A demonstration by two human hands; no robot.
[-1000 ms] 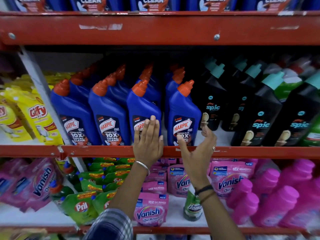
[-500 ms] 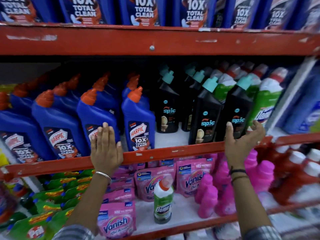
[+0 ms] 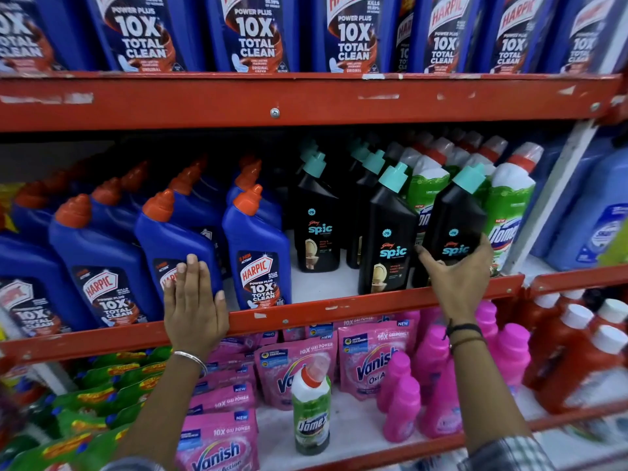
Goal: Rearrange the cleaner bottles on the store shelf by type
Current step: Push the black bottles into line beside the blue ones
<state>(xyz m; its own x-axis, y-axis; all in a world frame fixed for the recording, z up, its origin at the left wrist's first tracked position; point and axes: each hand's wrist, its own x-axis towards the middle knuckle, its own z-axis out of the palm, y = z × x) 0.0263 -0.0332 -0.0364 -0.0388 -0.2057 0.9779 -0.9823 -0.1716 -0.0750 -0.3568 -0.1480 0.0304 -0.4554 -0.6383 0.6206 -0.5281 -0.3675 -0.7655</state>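
Observation:
On the middle shelf stand blue Harpic bottles (image 3: 258, 246) with orange caps on the left, black Spic bottles (image 3: 387, 232) with teal caps in the middle, and green Domex bottles (image 3: 509, 205) on the right. My right hand (image 3: 457, 277) grips the lower part of a tilted black Spic bottle (image 3: 453, 212) at the front right. Over the red shelf lip (image 3: 306, 312), my left hand (image 3: 193, 300) lies flat with its fingers against a Harpic bottle (image 3: 173, 239), holding nothing. A single Domex bottle (image 3: 311, 409) stands alone on the lower shelf among pink pouches.
Large Harpic bottles (image 3: 251, 32) fill the top shelf. Below are pink Vanish pouches (image 3: 217, 440), pink bottles (image 3: 438, 379), green pouches (image 3: 91, 402) and red bottles (image 3: 577, 355). Pale blue bottles (image 3: 598, 212) stand beyond a slanted upright (image 3: 550, 198) at right. A bare gap of shelf (image 3: 316, 283) lies between Harpic and Spic.
The view has swung right and up. My right hand moved right along the shelf and closed on a black Spic bottle, which now tilts. My left hand stays flat at the Harpic bottles.

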